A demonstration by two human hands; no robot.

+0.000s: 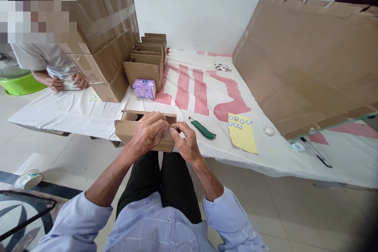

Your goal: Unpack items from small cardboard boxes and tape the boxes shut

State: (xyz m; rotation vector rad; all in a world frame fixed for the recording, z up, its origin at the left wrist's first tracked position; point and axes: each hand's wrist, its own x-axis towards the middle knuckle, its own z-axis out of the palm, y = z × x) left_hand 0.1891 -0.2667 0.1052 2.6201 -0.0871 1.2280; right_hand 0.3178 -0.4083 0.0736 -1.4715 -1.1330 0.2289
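Left hand [150, 129] and right hand [186, 141] nearly met on one open carton [163, 144] at the surface's [283, 161] near edge; couldn't tell if clamped. Right of carton lay one cutter [202, 129], one yellow sheet [243, 140] with seven stickers [239, 127], open room between.

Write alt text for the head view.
A person's bare left hand and right hand meet at a small open cardboard box at the edge of a white-covered table. A green cutter and yellow sheet lie to the right; beyond the box are a purple packet, cardboard cartons and stacked taped boxes.
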